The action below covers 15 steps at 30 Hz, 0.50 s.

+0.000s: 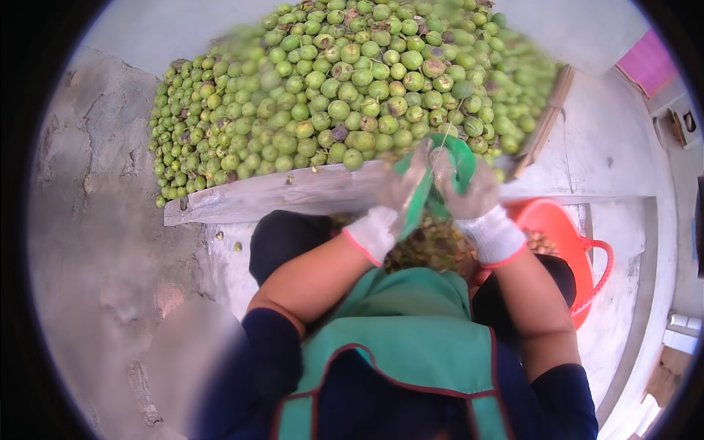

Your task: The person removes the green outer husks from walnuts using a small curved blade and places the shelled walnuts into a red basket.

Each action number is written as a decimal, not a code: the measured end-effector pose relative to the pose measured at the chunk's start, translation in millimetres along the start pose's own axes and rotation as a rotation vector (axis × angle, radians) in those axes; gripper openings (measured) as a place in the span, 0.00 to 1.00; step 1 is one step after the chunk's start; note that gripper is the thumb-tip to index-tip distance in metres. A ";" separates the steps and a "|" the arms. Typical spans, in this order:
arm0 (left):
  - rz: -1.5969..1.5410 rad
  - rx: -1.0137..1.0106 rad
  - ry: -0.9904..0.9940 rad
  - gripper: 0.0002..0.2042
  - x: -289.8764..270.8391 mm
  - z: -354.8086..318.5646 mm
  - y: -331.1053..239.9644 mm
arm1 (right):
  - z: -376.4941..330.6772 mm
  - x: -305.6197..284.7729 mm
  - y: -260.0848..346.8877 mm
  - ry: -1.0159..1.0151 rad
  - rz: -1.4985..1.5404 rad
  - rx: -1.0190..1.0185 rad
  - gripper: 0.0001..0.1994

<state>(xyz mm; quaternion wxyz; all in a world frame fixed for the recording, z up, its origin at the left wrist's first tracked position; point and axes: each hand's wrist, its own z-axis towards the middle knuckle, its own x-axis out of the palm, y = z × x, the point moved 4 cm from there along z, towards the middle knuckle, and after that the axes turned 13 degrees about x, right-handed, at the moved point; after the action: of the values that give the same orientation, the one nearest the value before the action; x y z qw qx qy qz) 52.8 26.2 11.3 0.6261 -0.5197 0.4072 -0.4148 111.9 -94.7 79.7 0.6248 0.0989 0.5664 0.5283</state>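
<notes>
My left hand (pixel 402 187) and my right hand (pixel 473 189) wear stained work gloves with white cuffs and are raised close together at the near edge of the pile. Between them is a bright green, flexible strip (pixel 460 155), perhaps cloth or plastic. Part of it loops up by my right hand and part hangs down beside my left. Both hands look closed on it, though motion blurs the fingers. A thin string or stalk rises from the same spot. Behind them lies a big heap of round green fruits (pixel 352 95), some with dark blotches.
A pale wooden board (pixel 271 196) edges the heap in front, and another board (pixel 544 121) stands at its right. Below my hands, brownish-green scraps (pixel 425 248) lie between my knees. An orange-red basket (pixel 579 253) with small brown pieces stands beside my right knee.
</notes>
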 end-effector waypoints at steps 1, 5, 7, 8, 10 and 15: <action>0.255 0.138 0.005 0.31 -0.8 -2.6 0.3 | -1.4 1.2 -1.5 -0.005 -0.012 -0.017 0.13; 0.745 0.564 0.008 0.25 5.5 -7.6 -8.0 | -3.5 -2.6 -1.3 -0.062 -0.139 -0.240 0.12; 0.367 0.321 0.021 0.23 8.2 -6.8 -8.5 | -5.1 1.0 -0.5 -0.123 -0.224 -0.454 0.10; -0.042 0.031 -0.118 0.22 10.2 -8.0 -12.6 | -7.0 -0.3 -4.4 -0.128 -0.102 -0.366 0.10; -0.438 -0.198 -0.249 0.21 17.9 -11.4 -26.2 | -9.9 0.8 -7.9 -0.157 0.081 -0.259 0.09; -0.641 -0.176 -0.063 0.22 11.9 -7.8 -21.8 | -10.3 -3.0 -28.0 -0.172 0.235 -0.196 0.11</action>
<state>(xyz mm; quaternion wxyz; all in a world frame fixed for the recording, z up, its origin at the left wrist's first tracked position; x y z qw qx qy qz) 47.2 10.0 30.9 0.4289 -0.6861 0.2377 -0.5374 119.5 -113.7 57.8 0.6115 0.1477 0.4412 0.6400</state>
